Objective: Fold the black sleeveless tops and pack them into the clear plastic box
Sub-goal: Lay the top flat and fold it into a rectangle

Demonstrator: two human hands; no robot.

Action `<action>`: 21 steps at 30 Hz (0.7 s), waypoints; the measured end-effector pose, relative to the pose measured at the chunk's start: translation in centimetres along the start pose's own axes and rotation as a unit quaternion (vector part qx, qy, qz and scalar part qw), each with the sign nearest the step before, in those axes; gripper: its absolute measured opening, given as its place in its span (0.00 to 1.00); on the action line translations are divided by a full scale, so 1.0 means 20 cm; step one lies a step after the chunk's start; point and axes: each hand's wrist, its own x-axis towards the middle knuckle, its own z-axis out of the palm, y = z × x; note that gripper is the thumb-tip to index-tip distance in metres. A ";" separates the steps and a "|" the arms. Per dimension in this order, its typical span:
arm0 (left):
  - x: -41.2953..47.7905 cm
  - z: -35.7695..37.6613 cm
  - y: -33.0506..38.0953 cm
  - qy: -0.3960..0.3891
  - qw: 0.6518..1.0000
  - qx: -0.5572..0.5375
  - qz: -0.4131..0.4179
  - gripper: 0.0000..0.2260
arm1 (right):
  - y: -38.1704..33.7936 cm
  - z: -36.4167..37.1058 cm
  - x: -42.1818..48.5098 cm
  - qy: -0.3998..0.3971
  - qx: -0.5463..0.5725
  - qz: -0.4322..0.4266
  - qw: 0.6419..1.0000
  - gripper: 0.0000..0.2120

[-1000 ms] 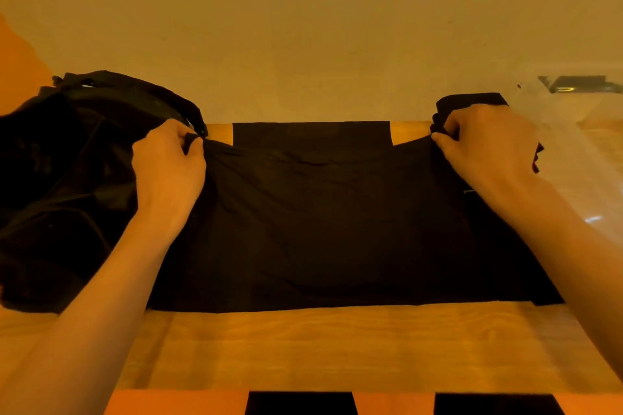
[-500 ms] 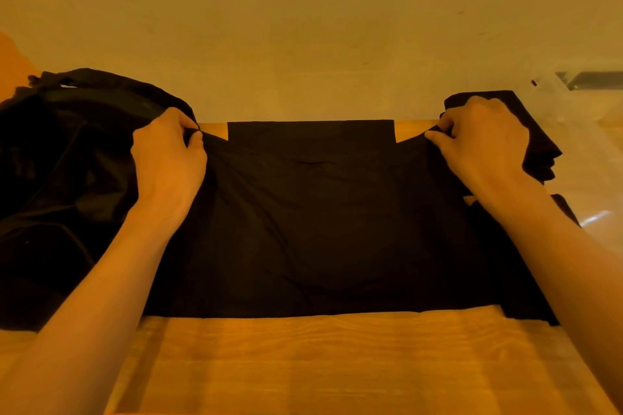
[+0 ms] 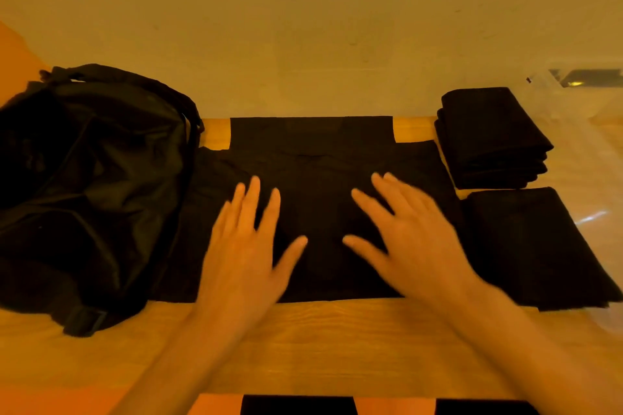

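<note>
Now left grip (image 3: pixel 242 246) and right grip (image 3: pixel 404 239) lie spread on the top (image 3: pixel 320 178) between backpack (image 3: pixel 91 185) and stack (image 3: pixel 492 141).

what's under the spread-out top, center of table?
The top lies flat on the wood table, its far edge reaching a black patch. Anything else beneath is covered by the cloth and by the left hand and right hand.

Plain wall (image 3: pixel 303 26) is filling the view from 10 to 2 o'clock, glowing under warm amber light. Wooden table (image 3: pixel 337 347) is stretching across 6 o'clock, butting against it.
</note>
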 end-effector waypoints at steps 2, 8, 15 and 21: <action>-0.09 0.10 -0.04 -0.015 0.999 0.032 -0.024 0.38 | -0.03 0.10 -0.06 -0.040 0.010 0.021 0.999 0.37; -0.19 0.13 -0.13 -0.022 0.997 0.062 -0.044 0.39 | -0.05 0.16 -0.19 -0.039 0.009 0.064 0.997 0.40; -0.39 0.14 -0.11 -0.035 0.996 0.066 -0.038 0.38 | -0.09 0.18 -0.38 -0.053 0.008 0.075 0.996 0.37; -0.53 0.10 -0.08 -0.055 0.997 0.038 -0.041 0.40 | -0.14 0.17 -0.51 -0.064 0.026 0.070 0.995 0.37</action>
